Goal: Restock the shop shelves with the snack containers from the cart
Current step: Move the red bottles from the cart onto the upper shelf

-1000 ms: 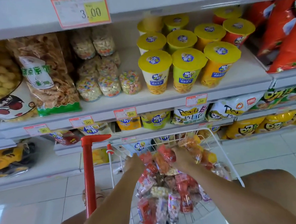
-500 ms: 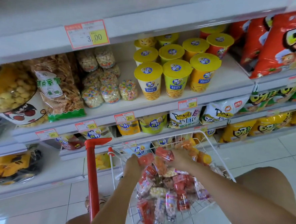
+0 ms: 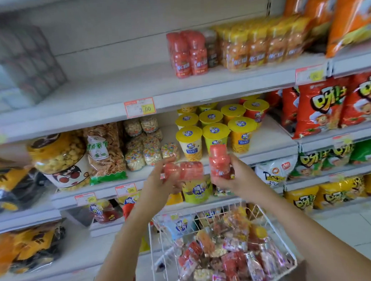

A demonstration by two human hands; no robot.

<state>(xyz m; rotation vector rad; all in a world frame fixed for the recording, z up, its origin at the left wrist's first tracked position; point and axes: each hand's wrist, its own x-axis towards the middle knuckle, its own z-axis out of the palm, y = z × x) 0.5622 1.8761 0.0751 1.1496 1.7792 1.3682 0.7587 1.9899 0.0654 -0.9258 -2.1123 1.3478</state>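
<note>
We face white shop shelves (image 3: pixel 112 88) spanning the whole frame, with a pale back panel (image 3: pixel 108 32) at the top and red-bordered price tags (image 3: pixel 140 107) on their front edges. At lower right we see light floor tiles (image 3: pixel 359 227), evenly lit.

place: shop | shelves (image 3: pixel 176 84) of packaged snacks | price tags (image 3: pixel 140 107) | wire cart (image 3: pixel 206 217)

Two hands (image 3: pixel 159 183) (image 3: pixel 239 178), one cart (image 3: pixel 217 212).
</note>
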